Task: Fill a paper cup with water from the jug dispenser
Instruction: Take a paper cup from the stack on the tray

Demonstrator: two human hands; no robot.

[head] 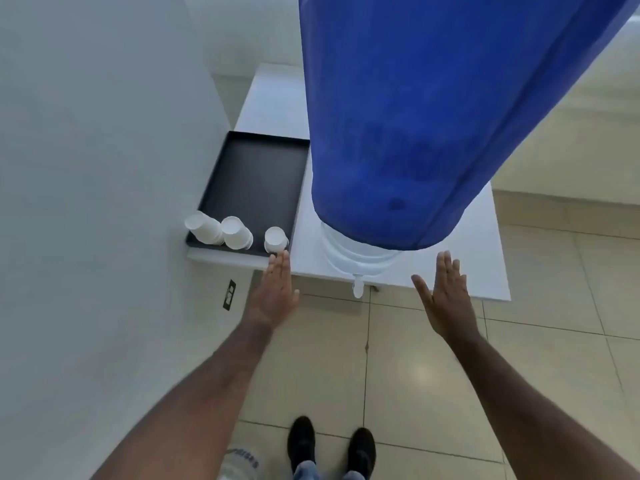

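Your left hand (277,292) is flat and empty, fingers together and stretched forward, fingertips just short of the nearest upside-down white paper cup (276,240), which stands at the front right corner of the black rectangular tray (256,174). Touching or not, can't tell from this angle, looks like a hair apart. Your right hand (446,296) is also open and empty, fingers spread, palm facing inward, hovering over the front edge of the white table (485,258), to the right of the small white tap (357,289). Two more stacks of white paper cups (218,232) sit further left on the same tray, next to the grey wall (86,168). Cups are kept upside down, probably to keep the insides clean, and close to the dispenser for easy reach. The big blue water jug (433,116) sits on a white base (360,254), with the tap overhanging the table edge so a cup fits underneath. Step in hand looks like picking the nearest cup with your left; nothing grasped yet, filling not started. Cup lies directly ahead of your left fingertips, tap is between both hands.
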